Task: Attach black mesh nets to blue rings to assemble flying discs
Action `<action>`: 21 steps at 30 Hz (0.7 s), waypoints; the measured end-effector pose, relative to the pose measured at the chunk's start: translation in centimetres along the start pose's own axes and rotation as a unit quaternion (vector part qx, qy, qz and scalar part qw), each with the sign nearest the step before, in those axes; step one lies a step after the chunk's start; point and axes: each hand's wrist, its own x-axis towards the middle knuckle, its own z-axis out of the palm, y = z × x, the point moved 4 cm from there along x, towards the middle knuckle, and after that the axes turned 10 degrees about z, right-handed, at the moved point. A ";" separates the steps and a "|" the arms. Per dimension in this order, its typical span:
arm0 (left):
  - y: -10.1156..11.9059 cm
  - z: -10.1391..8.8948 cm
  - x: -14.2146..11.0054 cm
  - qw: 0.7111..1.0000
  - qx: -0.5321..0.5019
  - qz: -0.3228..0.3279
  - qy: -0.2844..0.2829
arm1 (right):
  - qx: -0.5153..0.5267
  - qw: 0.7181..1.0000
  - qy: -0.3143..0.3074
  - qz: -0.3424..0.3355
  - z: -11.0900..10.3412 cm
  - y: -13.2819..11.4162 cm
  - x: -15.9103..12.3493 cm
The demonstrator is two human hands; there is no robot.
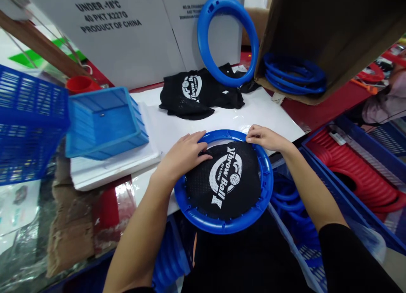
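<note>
A blue plastic ring (223, 226) with small pegs around its inner face lies tilted at the table's front edge. Black mesh fabric (250, 174) printed "Throw Ball" spans most of it, with a gap at the top where the mesh edge hangs off the rim. My left hand (185, 154) is closed over the ring's upper left, thumb and forefinger near the mesh edge. At the upper right, the fingers of my right hand (264, 138) pinch the mesh edge against the rim; the fingertips partly hide the contact.
Behind lie more black mesh pieces (190, 94) and a standing blue ring (203, 39). An open carton (264, 43) holds several rings. To the left are a blue tray (95, 151) and a blue basket (31, 102). Red rings (358, 170) fill a right-hand crate.
</note>
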 end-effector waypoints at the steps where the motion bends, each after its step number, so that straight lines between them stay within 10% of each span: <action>1: 0.0 0.1 0.0 1.000 -0.006 -0.009 -0.001 | -0.003 1.000 -0.008 -0.001 0.0 0.0 0.1; 21: -0.2 0.5 -0.2 0.997 -0.053 -0.055 -0.021 | -0.071 0.996 -0.018 -0.052 0.1 -0.5 -1.0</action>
